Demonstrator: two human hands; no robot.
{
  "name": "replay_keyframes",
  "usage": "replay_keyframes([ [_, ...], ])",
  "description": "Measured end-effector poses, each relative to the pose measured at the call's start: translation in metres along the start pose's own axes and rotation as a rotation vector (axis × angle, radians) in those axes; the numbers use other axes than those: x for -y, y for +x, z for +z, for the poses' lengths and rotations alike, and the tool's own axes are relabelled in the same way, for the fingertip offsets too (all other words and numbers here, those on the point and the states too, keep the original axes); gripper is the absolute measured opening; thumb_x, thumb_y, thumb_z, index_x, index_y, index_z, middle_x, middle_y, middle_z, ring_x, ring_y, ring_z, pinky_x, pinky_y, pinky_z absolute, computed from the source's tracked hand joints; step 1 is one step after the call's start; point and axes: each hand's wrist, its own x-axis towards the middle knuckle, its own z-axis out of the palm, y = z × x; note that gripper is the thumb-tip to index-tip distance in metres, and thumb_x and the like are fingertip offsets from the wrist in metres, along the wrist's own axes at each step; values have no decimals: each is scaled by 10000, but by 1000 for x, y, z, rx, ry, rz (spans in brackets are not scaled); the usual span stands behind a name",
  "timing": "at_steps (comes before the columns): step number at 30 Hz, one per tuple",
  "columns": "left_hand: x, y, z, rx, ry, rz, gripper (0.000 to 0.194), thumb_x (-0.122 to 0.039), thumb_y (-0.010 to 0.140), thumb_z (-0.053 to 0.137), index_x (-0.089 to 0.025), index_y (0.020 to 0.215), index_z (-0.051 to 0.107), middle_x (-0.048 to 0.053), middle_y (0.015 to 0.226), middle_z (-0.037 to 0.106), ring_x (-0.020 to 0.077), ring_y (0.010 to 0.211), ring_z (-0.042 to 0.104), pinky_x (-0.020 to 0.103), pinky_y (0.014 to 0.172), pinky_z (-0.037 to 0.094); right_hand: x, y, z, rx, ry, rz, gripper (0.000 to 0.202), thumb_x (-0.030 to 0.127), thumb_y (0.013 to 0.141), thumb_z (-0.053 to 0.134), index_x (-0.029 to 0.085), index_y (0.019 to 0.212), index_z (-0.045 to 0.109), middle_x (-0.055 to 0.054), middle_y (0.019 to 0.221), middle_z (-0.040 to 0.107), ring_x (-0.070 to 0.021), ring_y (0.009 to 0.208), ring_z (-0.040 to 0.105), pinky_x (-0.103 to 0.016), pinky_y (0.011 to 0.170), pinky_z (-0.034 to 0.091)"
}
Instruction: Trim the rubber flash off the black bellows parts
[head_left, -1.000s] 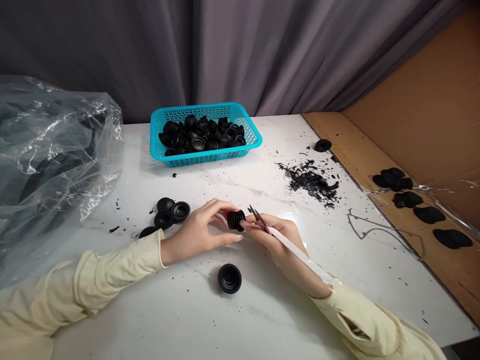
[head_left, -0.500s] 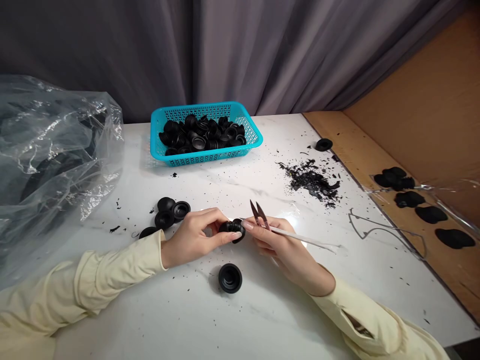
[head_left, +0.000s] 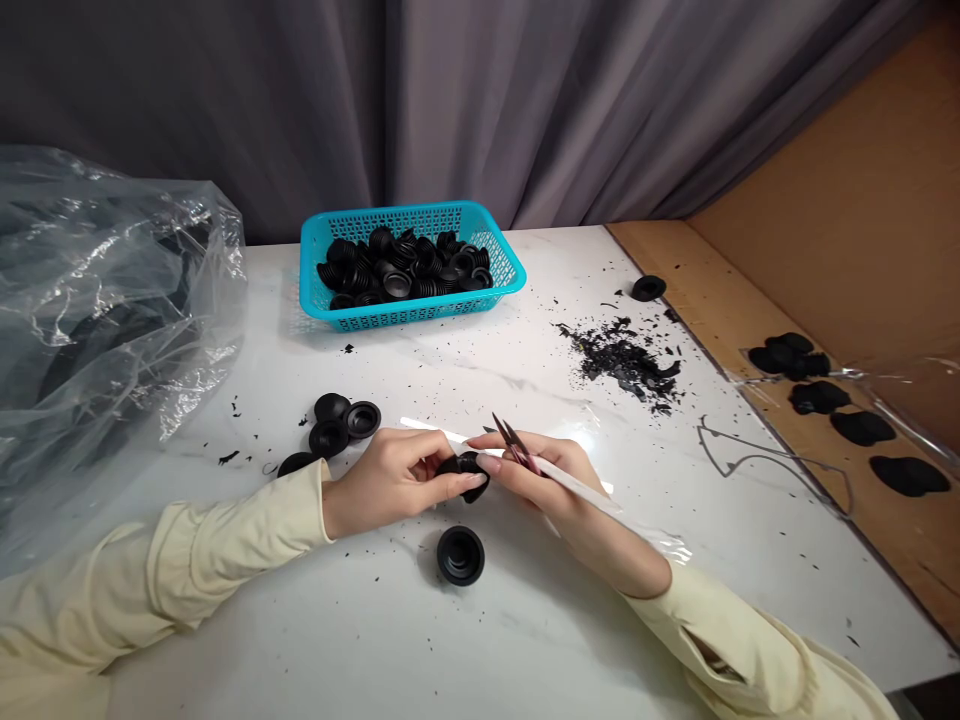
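Observation:
My left hand (head_left: 390, 483) pinches a small black rubber cap (head_left: 471, 483) between thumb and fingers, partly hidden by them. From the other side, the fingertips of my right hand (head_left: 547, 475) touch the same cap. That right hand is closed around small snips (head_left: 517, 443), whose two pointed blades stick out up and to the left. A long, slim, whitish piece (head_left: 581, 487) also lies across the hand; I cannot make out its kind. Below the hands, another round black cap (head_left: 460, 556) lies with its hollow side up.
Beyond stands a blue basket (head_left: 315, 312) full of ribbed black caps. Several loose caps (head_left: 328, 438) lie by my left wrist. Black scraps (head_left: 626, 360) are heaped at right, near a bent grey frame (head_left: 780, 460). Clear plastic sheeting (head_left: 127, 330) bulges at left.
The snips and whitish piece have tilted and shifted slightly in my right hand, and its index finger now reaches further left. The held cap has turned and dropped a little.

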Motion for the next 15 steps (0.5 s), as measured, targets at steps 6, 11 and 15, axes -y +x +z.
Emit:
replay_keyframes([
  [6, 2, 0, 1, -5, 51, 34, 315, -244, 794, 647, -156, 559, 458, -56, 512, 437, 59, 469, 359, 187, 426, 302, 2, -2, 2, 20, -35, -23, 212, 364, 834, 639, 180, 912, 711, 38, 604, 338, -109, 553, 245, -266, 492, 190],
  [11, 1, 1, 1, 8, 41, -5, 296, -249, 779, 665, -160, 581, 465, -56, 540, 454, 63, 484, 358, 191, 443, 309, 3, -1, 2, -11, -55, -48, 203, 344, 845, 598, 169, 788, 684, 38, 582, 326, -104, 527, 239, -258, 463, 188],
  [15, 1, 2, 1, 24, 40, -36, 328, -272, 749, 694, -170, 593, 425, -59, 571, 429, 69, 504, 347, 194, 448, 304, 2, -1, 1, -21, -43, -67, 238, 344, 864, 579, 166, 722, 648, 39, 586, 313, -103, 535, 239, -257, 467, 194],
])
